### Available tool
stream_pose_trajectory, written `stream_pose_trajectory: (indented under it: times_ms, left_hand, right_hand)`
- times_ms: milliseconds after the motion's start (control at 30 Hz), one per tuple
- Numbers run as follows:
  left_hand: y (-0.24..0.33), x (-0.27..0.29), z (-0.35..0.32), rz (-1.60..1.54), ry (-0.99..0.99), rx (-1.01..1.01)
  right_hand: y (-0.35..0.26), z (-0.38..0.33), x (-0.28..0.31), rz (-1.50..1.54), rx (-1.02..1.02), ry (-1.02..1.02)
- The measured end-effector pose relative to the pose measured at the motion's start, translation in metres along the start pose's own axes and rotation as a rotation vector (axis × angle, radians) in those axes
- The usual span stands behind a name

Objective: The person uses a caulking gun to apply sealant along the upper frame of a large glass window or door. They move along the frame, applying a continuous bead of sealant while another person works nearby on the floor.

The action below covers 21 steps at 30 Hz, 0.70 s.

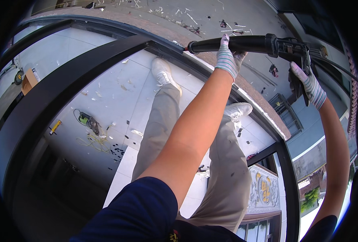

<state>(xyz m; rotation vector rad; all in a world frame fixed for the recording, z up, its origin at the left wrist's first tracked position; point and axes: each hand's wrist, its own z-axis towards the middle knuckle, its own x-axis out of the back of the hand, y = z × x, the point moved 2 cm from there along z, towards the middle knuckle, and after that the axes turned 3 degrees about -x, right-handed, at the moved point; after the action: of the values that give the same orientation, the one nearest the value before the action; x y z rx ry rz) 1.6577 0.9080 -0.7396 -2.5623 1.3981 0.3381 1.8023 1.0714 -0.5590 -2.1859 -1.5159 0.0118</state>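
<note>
A black caulking gun (251, 44) with a long tubular barrel lies almost level across the upper right, its tip pointing left near the dark frame's sill (166, 52). My left hand (227, 60), in a striped knit glove, is wrapped round the barrel from below, thumb up along its near side. At the rear, my right hand (310, 84), gloved alike, grips the handle and trigger; part of its fingers is hidden behind the handle. A small reddish end (185, 49) shows at the gun's tip, close to the sill.
A wide dark frame post (70, 76) curves down the left. Behind my white shoes (161, 72), a green-and-black power tool (89, 122) with a cord and a yellow tool (55, 127) lie on the tiles. Scraps litter the ground beyond the sill; a metal rack (286, 113) stands there.
</note>
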Motion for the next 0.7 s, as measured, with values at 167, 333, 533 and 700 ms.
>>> stream_pose_trajectory:
  times_ms: [167,333,533,700]
  left_hand:
    - [-0.014,0.010,-0.004,0.037,-0.052,-0.020]
    - [-0.029,0.019,-0.005,0.068,-0.060,0.003]
    - [-0.042,0.025,-0.005,0.044,-0.048,-0.001]
    - [-0.045,0.032,-0.007,0.088,-0.035,-0.028]
  right_hand:
    - [0.029,-0.001,0.008,0.014,-0.049,0.003]
    - [0.058,-0.002,0.025,-0.032,-0.096,-0.041]
    - [0.081,0.006,0.032,0.090,0.084,-0.203]
    - [0.085,-0.002,0.031,0.008,0.057,-0.173]
